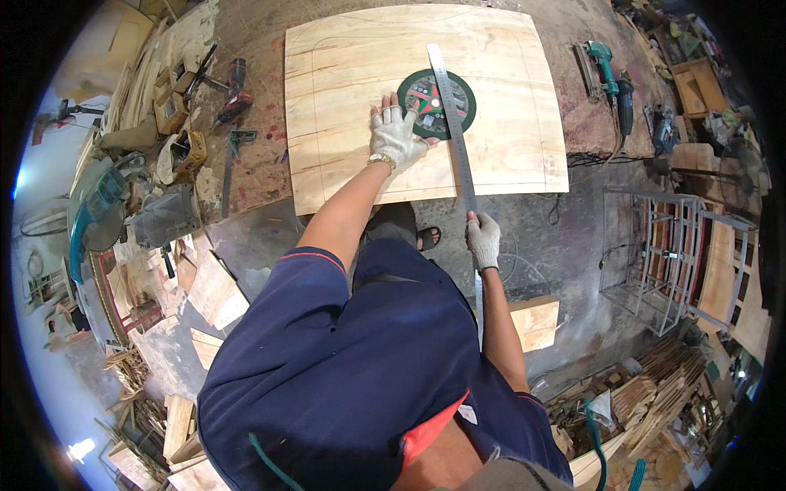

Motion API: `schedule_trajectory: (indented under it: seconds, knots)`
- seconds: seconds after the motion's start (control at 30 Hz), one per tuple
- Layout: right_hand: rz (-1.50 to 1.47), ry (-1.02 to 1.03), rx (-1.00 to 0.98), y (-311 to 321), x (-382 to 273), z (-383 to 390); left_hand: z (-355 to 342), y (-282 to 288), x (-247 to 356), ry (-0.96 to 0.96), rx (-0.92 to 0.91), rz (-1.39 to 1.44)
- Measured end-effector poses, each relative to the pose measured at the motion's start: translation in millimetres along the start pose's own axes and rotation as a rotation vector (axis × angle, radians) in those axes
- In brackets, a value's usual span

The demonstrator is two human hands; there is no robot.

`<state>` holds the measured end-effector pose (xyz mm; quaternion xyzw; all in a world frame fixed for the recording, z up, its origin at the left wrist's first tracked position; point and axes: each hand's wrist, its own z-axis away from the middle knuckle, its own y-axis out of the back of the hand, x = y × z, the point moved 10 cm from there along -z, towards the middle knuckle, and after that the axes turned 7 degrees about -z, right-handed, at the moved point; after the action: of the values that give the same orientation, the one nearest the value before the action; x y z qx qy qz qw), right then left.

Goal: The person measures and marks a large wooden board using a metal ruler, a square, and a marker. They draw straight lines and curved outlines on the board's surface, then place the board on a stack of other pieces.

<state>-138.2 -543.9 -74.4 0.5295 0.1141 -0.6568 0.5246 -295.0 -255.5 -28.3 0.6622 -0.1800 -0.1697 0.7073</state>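
Observation:
A long steel ruler [461,155] lies slantwise across a round green-rimmed cutting disc [426,127]. The disc rests flat on a pale plywood board [344,98], which has thin lines drawn close to its edges. My left hand [395,139], in a fingerless white glove, is open and lies on the board against the disc's left edge, fingers spread. Past the board's near edge, my gloved right hand [484,242] is closed around the ruler. The ruler's lower end continues below that hand, beside my forearm.
On the worktable [260,176] to the left are a cordless drill [236,94] and a square [231,155]. A green power tool [602,65] lies right of the board. A miter saw [98,209] stands far left, a metal frame [655,254] at right. Scrap wood [647,401] covers the floor.

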Motion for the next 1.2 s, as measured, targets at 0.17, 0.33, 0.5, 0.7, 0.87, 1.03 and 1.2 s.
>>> schedule_trajectory:
  seconds: [0.17, 0.33, 0.5, 0.7, 0.87, 1.03, 1.2]
  knots:
    - [-0.021, -0.005, -0.012, -22.7, 6.7, -12.1, 0.0, -1.2, -0.7, -0.002, 0.002, 0.023]
    - [0.044, -0.088, -0.005, -33.3, 5.0, -20.1, -0.3, -0.4, -1.3, -0.006, -0.029, 0.034]
    - [-0.049, -0.109, -0.032, -37.7, -19.0, -11.2, 2.3, 6.5, -1.4, 0.007, -0.023, 0.069]
    - [-0.133, -0.208, -0.044, -41.9, -37.3, -2.4, 1.4, 5.0, -1.5, 0.018, -0.052, 0.058]
    - [-0.04, -0.155, -0.032, -45.7, -39.1, -9.8, 0.5, 0.7, -2.2, 0.013, -0.066, 0.039]
    - [-0.079, -0.209, -0.054, -54.1, -17.5, -14.4, 0.1, 1.5, -2.0, 0.005, -0.056, 0.037]
    - [0.016, -0.114, -0.013, -56.0, -13.5, -19.6, -0.4, -1.9, -1.3, 0.008, -0.081, 0.006]
